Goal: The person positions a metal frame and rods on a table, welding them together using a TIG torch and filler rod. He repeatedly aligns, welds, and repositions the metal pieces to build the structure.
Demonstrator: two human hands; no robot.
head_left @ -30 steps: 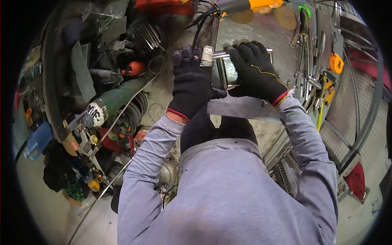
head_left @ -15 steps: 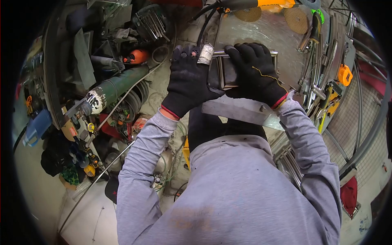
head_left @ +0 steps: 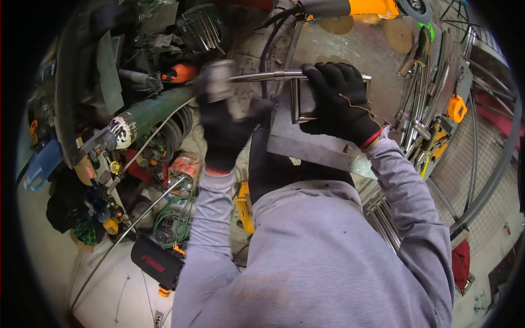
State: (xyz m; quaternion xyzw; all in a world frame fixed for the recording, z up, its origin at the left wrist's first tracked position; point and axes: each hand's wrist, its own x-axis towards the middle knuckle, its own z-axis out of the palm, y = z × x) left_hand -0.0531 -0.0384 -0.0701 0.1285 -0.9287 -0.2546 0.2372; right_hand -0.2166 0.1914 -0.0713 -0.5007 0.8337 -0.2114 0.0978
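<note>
My left hand (head_left: 227,126), in a black glove, is smeared by motion. A whitish cylindrical piece (head_left: 219,81) moves with it, at its fingers. I cannot make out whether it is a cloth, a roll or a wrap. From there a shiny metal tube (head_left: 262,76) runs right towards a small rectangular frame of polished tubing (head_left: 296,101). Over that frame lies my right hand (head_left: 340,98), also gloved in black, its fingers bent over the far bar and its thumb at the near side. A flat metal plate (head_left: 311,146) sits under the frame, above my lap.
An angle grinder (head_left: 372,7) lies at the far edge of the metal work surface (head_left: 350,46). Rods and hand tools, with a yellow tape measure (head_left: 457,108), line the right side. On the left are a green gas cylinder (head_left: 158,112), hoses and a black case (head_left: 156,261).
My left hand has swept left with the whitish piece, baring a length of tube between it and the frame. My right hand stays on the frame. The view has shifted slightly.
</note>
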